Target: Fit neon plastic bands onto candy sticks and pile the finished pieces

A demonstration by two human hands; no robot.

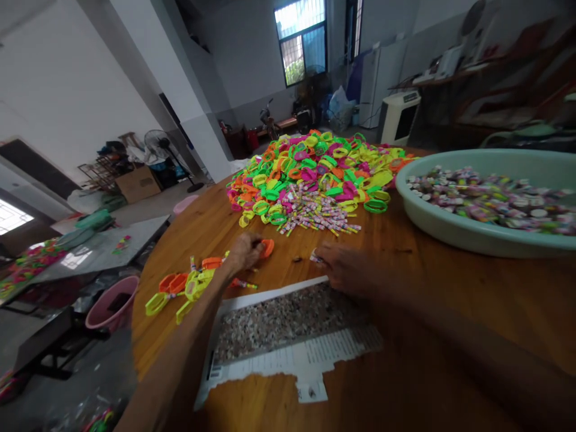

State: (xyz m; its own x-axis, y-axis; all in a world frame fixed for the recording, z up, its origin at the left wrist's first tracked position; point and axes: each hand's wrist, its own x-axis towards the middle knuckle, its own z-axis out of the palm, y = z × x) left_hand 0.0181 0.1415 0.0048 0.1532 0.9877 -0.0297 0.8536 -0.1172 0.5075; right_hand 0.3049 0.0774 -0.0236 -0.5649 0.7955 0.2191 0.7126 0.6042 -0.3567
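Observation:
My left hand (245, 250) rests on the round wooden table (432, 336), its fingers closed on an orange plastic ring (267, 247). To its right, my right hand (344, 268) lies on the table with its fingertips on a small wrapped candy (315, 258). Behind both hands spreads a big heap of neon plastic rings (315, 171) with a cluster of small wrapped candies (312, 215) at its front. Several orange and yellow rings (184, 287) lie loose left of my left forearm.
A pale green basin (450, 225) of small wrapped pieces sits at the right. A torn sheet with a speckled print (283, 336) lies under my forearms. Beyond the table's left edge stand a pink bucket (112, 303) and a low grey table (99, 252).

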